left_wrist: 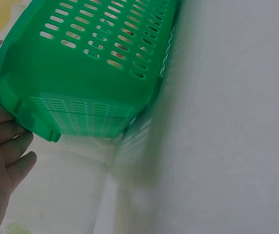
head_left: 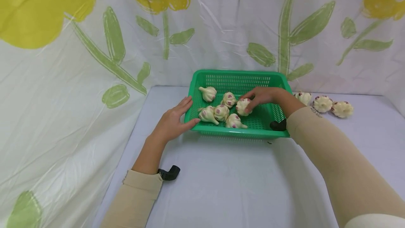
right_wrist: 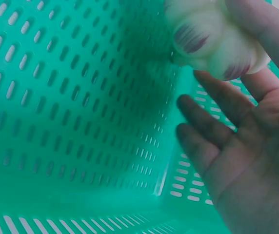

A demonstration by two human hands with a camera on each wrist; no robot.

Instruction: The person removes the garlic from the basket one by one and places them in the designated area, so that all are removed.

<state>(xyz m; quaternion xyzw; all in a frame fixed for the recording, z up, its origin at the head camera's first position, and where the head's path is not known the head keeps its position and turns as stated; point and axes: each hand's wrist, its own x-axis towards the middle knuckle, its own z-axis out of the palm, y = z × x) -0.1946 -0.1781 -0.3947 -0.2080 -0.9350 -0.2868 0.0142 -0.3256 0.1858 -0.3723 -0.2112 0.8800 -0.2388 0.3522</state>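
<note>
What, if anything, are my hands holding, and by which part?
Your right hand holds a purple-streaked garlic bulb by the sides of its rounded body. Your left hand only touches the left end of the green plastic basket.

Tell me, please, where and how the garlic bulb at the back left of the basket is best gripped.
Probably round the garlic bulb at its broad body, coming from above: it lies on its side, apart from the nearest bulb, its narrow stem pointing left.

Garlic point(head_left: 221, 113) crowds the left of the basket point(head_left: 240, 132); its right has room, but the right arm point(head_left: 329, 150) crosses that rim. Open table point(head_left: 227, 185) lies in front.
</note>
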